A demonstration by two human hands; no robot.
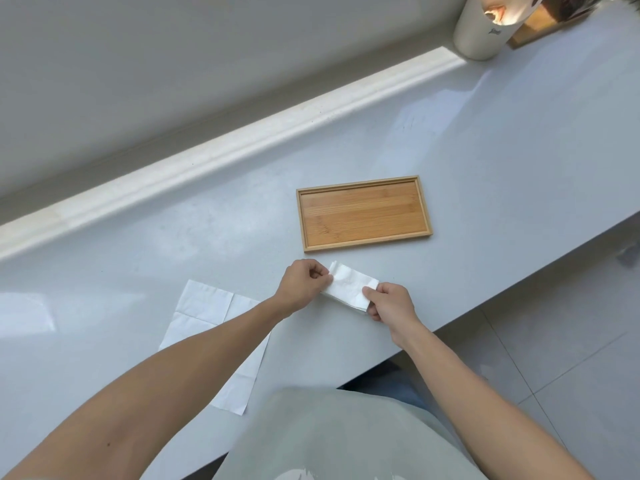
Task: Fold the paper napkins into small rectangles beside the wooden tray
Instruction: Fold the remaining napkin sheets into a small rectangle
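Here both hands pinch folded napkin (348, 285) beside wooden tray (363, 213).

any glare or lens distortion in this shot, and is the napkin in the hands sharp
Head view: sunlight glares off the counter near the cylindrical container; wide-angle lens bows the wall ledge; the folded napkin, pinched by the left hand and right hand, is fairly sharp.

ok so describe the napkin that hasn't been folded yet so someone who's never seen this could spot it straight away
Start at the wooden tray in the middle of the grey counter, then look toward the near left. The unfolded napkin lies spread flat there, partly under the left forearm. Unlike the folded napkin held between the left hand and right hand, it is large, open and shows crease lines.
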